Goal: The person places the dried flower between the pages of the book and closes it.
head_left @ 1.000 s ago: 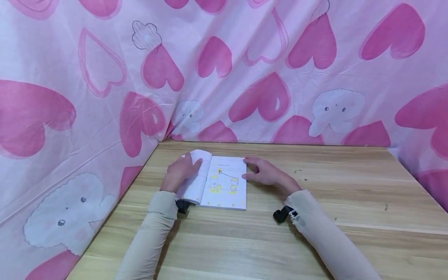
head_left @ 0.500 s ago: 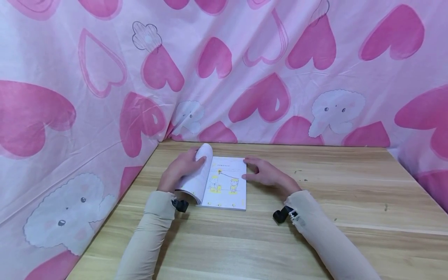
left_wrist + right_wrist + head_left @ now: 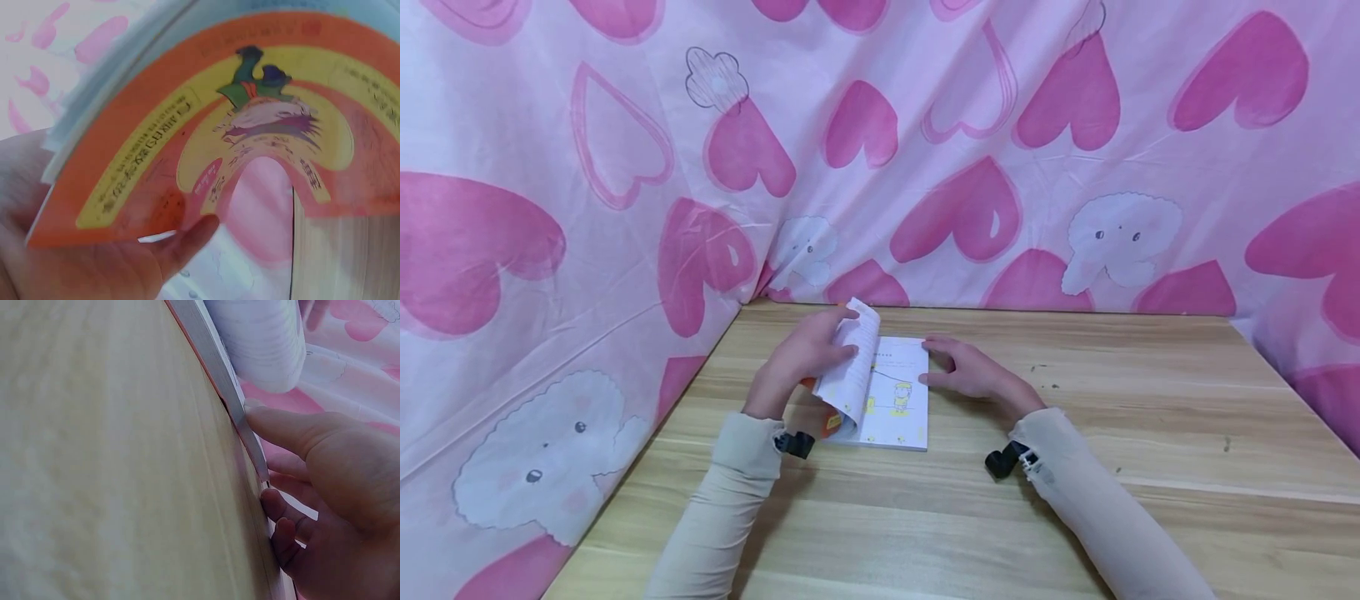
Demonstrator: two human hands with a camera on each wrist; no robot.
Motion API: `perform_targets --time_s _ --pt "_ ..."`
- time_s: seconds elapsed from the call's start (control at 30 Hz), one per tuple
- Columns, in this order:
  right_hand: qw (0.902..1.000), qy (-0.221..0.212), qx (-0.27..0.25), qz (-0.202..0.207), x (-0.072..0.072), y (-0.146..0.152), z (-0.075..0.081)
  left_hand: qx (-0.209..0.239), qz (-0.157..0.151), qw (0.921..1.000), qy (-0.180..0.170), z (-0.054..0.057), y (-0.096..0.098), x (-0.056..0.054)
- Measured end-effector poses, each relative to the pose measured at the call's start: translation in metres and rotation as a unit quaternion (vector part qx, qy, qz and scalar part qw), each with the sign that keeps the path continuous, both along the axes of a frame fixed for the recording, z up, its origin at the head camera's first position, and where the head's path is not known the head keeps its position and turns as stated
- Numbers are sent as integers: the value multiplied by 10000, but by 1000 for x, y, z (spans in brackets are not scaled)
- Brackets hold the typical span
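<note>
A paperback book [image 3: 898, 421] lies on the wooden table, its right-hand page showing a yellow-and-black line drawing. My left hand [image 3: 808, 350] grips its front cover and a bundle of pages, which stand raised and curl over to the right. In the left wrist view the orange cover [image 3: 140, 169] arches into a bow, with the thumb [image 3: 190, 240] against its lower edge. At the book's right edge rests my right hand [image 3: 966, 367]. Seen from the right wrist, its thumb [image 3: 281, 428] touches the page edge, while the other fingers lie loosely bent beside the book.
The wooden table [image 3: 1075, 467] runs out to the right and toward me. Behind it and on the left hangs a pink curtain [image 3: 955, 208] with hearts and white puppies. A black wrist camera [image 3: 1002, 461] sits under my right cuff.
My left hand has lifted the cover and left-hand pages and brought them up and to the right, over part of the drawing. The right hand has stayed in place.
</note>
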State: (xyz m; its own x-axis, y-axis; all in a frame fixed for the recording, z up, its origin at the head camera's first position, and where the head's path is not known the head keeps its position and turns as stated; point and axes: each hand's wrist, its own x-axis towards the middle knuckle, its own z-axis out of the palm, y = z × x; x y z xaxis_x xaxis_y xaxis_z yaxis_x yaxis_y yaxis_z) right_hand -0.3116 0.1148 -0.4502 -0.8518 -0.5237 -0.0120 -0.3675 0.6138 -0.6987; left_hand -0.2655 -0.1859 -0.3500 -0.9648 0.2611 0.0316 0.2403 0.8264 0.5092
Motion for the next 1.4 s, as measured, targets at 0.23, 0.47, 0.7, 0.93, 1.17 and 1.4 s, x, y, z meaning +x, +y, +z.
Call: perform_targets --time_s 0.23,0.47,0.7,0.93,1.17,1.4 --pt "10000 -2 52 -5 -2 0 -3 246 -257 9986 394 1 22 6" --pt "10000 60 39 47 -3 1 -5 476 -367 9955 726 1 36 12" --pt "10000 -37 -24 41 -3 1 -4 530 -181 9963 645 -2 43 15" --pt "9999 -64 -49 67 -3 1 -2 427 -60 9988 245 -9 47 16" --pt "9999 65 -55 120 -2 2 -3 513 -434 9976 181 -24 53 11" --pt "10000 48 -34 79 -1 2 -2 474 -578 9970 208 -34 61 7"
